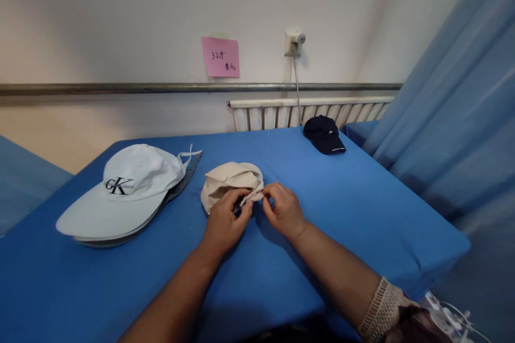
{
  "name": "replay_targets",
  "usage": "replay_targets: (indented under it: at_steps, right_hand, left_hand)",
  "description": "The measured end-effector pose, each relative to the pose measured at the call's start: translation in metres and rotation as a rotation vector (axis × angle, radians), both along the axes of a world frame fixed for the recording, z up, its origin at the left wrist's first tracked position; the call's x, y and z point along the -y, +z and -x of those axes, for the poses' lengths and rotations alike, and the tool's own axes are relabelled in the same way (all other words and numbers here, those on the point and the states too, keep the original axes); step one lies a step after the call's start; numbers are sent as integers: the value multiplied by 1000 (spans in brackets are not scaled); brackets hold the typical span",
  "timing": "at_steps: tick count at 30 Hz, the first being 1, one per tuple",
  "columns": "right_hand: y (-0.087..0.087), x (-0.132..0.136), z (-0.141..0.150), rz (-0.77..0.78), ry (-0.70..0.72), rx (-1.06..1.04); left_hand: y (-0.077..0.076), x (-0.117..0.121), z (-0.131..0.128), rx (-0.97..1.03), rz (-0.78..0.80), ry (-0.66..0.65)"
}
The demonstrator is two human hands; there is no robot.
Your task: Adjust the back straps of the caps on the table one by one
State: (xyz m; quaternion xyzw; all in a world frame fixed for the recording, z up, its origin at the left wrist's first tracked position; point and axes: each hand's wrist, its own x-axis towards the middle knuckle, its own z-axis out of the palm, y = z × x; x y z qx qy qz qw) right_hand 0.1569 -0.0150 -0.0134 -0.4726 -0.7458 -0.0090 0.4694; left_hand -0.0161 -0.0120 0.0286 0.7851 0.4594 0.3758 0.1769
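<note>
A beige cap [231,172] lies in the middle of the blue-covered table, its opening towards me. My left hand [228,218] is closed on the near edge of the cap, thumb and fingers pinching the fabric. At the cap's right end, my right hand [284,208] pinches a small bit of the same edge between thumb and fingertips. What exactly sits between the right fingertips is too small to make out. A dark patch shows inside the cap by the left fingers.
To the left sits a stack of caps, a white one with black letters [140,171] on top. A navy cap [322,133] rests at the table's [362,214] far right. Blue curtains [454,118] hang on the right. A cord runs from the wall socket [293,44].
</note>
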Motion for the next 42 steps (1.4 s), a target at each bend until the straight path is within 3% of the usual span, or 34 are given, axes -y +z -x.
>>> replay_targets:
  at_steps: [6,9,12,14,18,23,26,33,42]
  right_hand:
    - [4,4,6,13,68,7]
    - [-2,3,12,95,132,-90]
    - [-11,-5,15,289,179,-384]
    - [-16,-11,15,499,215,-668]
    - [-13,-18,8,908,408,-1235]
    - [-4,-17,-1,1117,538,-1563]
    - [-6,-20,-2,1148,494,-1616]
    - [-9,-22,1,1053,291,-1583]
    - [-5,-23,3,930,317,-1702]
  left_hand:
    - [-1,-3,1,192,53,104]
    - [0,-4,0,230,59,111]
    - [-1,-5,0,192,32,104]
    - [-3,-5,0,127,-7,84]
    - [-7,-6,-1,-43,-110,-18]
    - [-10,-5,0,-194,-168,-128]
    - [-11,-4,1,-252,-196,-156]
    - [-10,-5,3,-247,-317,-86]
    - [-11,-6,-1,-248,-367,-194]
